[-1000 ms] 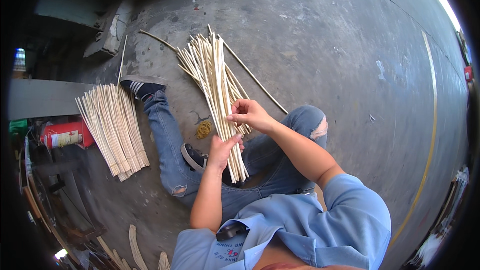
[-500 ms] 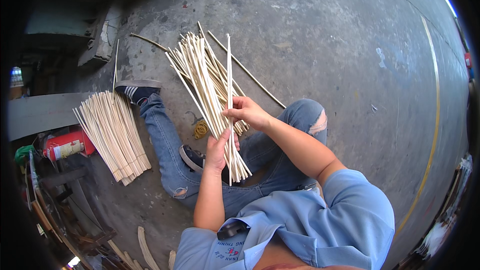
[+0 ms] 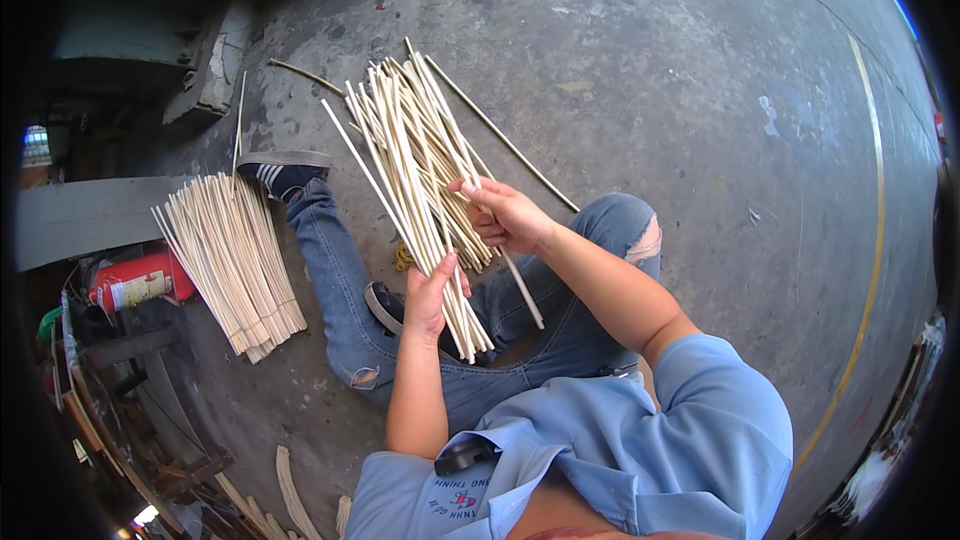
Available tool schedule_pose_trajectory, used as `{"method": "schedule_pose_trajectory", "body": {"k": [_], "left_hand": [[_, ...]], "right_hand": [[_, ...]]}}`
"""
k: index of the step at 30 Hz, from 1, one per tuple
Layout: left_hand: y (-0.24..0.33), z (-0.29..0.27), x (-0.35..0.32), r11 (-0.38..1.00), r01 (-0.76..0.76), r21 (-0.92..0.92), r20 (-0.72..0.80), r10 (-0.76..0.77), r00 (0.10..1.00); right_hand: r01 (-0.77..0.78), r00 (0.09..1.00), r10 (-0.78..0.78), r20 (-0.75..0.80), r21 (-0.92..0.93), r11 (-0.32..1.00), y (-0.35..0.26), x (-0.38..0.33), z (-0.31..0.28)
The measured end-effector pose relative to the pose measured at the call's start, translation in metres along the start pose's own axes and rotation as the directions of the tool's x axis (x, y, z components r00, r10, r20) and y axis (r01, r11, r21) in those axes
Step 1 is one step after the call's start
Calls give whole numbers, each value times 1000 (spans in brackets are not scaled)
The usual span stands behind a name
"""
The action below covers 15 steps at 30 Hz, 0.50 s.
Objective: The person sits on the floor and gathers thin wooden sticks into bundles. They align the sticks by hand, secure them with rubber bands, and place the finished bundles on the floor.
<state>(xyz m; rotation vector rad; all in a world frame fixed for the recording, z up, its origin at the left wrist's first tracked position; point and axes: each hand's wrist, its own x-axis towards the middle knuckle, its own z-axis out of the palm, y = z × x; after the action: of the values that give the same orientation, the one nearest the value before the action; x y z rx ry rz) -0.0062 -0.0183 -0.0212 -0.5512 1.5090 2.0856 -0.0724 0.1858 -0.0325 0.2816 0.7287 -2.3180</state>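
Sticks (image 3: 409, 185) clutched in the left hand (image 3: 428, 298) slant lengthwise toward upper left, right hand (image 3: 508, 216) pinching one similarly angled stick (image 3: 525, 291)

1. Hands: 2, left hand (image 3: 427, 302) and right hand (image 3: 508, 222).
2. Held bunch of pale rods (image 3: 466, 325): 1, left hand; rods overlap, can't count.
3. Rod (image 3: 525, 295) in right hand: 1 clearly visible.
4. Loose rod pile (image 3: 464, 240) on floor: 1, no reliable count.
5. Big rod bundle (image 3: 225, 260), far left: 1, dozens of rods.
6. Sneakers (image 3: 283, 178): 2.
7. Yellow band clump (image 3: 403, 257): 1, partly hidden.
8. Red cylinder (image 3: 140, 283): at least 1.
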Motion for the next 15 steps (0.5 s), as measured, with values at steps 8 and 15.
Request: {"method": "schedule_pose_trajectory", "body": {"k": [8,15], "left_hand": [[-1,13,1,999,-40,-12,-17,40,999],[2,20,3,998,-60,11,53,59,997]], "right_hand": [[126,930,-179,-320,-179,976,28,5,9],[29,984,-49,-171,-116,993,27,1,8]]}}
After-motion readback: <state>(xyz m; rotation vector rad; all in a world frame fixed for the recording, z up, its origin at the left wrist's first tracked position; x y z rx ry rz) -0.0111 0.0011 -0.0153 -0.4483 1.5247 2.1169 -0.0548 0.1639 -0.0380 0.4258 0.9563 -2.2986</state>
